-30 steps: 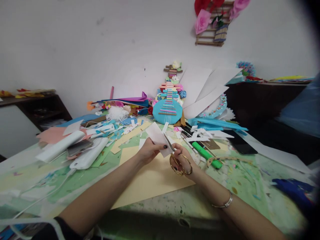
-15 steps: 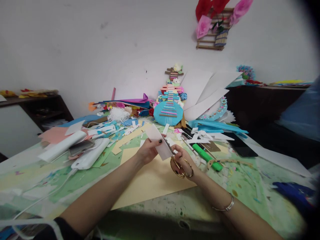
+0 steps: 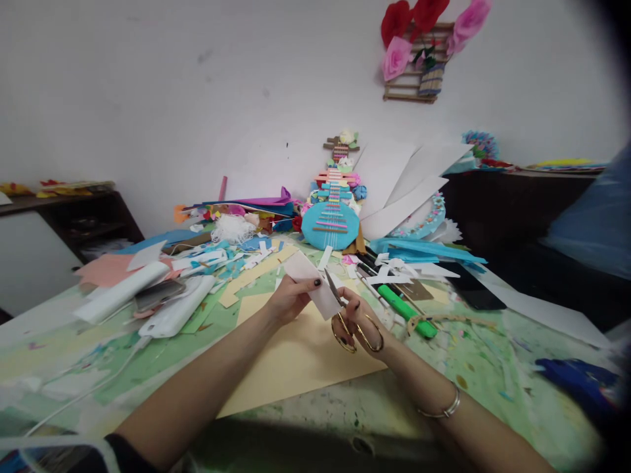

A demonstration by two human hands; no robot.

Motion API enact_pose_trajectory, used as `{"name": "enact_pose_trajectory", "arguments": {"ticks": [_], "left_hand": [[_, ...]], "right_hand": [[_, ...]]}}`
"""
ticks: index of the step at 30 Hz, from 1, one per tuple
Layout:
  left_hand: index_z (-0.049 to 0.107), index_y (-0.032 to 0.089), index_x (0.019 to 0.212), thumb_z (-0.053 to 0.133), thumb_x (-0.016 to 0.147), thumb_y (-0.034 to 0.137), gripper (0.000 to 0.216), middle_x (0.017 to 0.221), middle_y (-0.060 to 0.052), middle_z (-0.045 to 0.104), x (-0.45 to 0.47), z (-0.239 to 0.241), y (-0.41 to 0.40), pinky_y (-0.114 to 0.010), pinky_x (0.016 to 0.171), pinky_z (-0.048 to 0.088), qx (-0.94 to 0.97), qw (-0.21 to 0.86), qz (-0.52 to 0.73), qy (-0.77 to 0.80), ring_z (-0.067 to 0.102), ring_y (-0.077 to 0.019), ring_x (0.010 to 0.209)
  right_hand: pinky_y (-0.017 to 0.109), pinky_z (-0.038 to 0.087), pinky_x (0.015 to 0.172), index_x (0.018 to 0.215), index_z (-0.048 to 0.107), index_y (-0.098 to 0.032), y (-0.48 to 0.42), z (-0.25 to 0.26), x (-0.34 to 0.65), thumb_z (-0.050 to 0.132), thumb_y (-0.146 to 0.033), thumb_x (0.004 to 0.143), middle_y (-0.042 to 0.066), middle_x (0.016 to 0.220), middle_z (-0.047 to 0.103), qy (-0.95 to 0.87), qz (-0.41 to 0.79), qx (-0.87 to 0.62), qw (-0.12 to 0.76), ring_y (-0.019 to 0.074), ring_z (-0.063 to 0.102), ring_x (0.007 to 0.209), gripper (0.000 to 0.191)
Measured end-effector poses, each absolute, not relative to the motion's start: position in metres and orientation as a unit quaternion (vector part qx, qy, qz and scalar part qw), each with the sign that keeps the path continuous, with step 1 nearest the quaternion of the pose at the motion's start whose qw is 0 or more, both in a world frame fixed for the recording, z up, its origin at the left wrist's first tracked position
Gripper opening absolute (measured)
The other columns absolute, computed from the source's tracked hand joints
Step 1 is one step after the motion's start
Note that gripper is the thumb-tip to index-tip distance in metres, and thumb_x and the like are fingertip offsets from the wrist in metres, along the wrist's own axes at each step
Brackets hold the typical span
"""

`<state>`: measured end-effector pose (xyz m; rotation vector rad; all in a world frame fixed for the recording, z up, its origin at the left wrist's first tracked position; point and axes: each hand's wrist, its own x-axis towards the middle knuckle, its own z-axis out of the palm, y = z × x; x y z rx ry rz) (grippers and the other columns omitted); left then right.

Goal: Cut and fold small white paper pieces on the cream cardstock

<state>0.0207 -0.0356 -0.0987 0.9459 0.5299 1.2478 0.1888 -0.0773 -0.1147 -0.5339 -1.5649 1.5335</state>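
A small piece of white paper [image 3: 306, 274] is pinched between the thumb and fingers of my left hand [image 3: 290, 299], tilted above the table. My right hand [image 3: 362, 315] grips a pair of scissors [image 3: 344, 332] with gold handle loops. The dark blades point up and away, parted, at the right edge of the paper. Below both hands lies a large cream sheet of card [image 3: 296, 361], partly covered by my forearms.
A blue paper lute [image 3: 330, 226] leans against the wall. Paper scraps surround it. To the right lie a green glue gun or cutter-like tool [image 3: 407, 310] and a black phone [image 3: 476, 287]; on the left, a white power strip [image 3: 180, 305] with a cable.
The scissors have opened, their loops spreading apart in my right hand. The white paper stays in my left hand, and the view has shifted slightly.
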Motion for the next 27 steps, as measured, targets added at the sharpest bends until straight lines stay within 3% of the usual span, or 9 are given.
{"name": "enact_pose_trajectory", "arguments": {"ticks": [6,18,27], "left_hand": [[0.068,0.010,0.077,0.082,0.053,0.017,0.030,0.075,-0.007,0.069,0.0184,-0.0964,-0.0364,-0.030,0.070,0.046,0.439,0.664,0.548,0.256,0.062,-0.0177,0.069],[0.068,0.010,0.082,0.082,0.054,0.020,0.032,0.080,-0.009,0.070,0.0222,-0.1000,-0.0400,-0.030,0.069,0.048,0.471,0.676,0.502,0.262,0.063,-0.0190,0.070],[0.067,0.010,0.079,0.082,0.055,0.021,0.030,0.074,-0.006,0.068,0.0223,-0.0999,-0.0412,-0.028,0.067,0.047,0.465,0.681,0.503,0.259,0.062,-0.0168,0.067]], "right_hand": [[0.020,0.025,0.039,0.092,0.039,-0.021,-0.0739,-0.1161,0.1910,0.038,-0.077,0.075,-0.009,0.040,0.048,-0.641,0.618,-0.210,0.405,0.0080,0.034,0.029,0.059],[0.016,0.021,0.032,0.095,0.038,-0.021,-0.0763,-0.1143,0.1894,0.047,-0.077,0.070,-0.007,0.046,0.051,-0.620,0.616,-0.244,0.420,0.0084,0.040,0.030,0.062],[0.015,0.018,0.027,0.092,0.035,-0.022,-0.0759,-0.1145,0.1874,0.057,-0.081,0.054,-0.012,0.036,0.041,-0.607,0.601,-0.272,0.444,0.0068,0.031,0.024,0.074]]}}
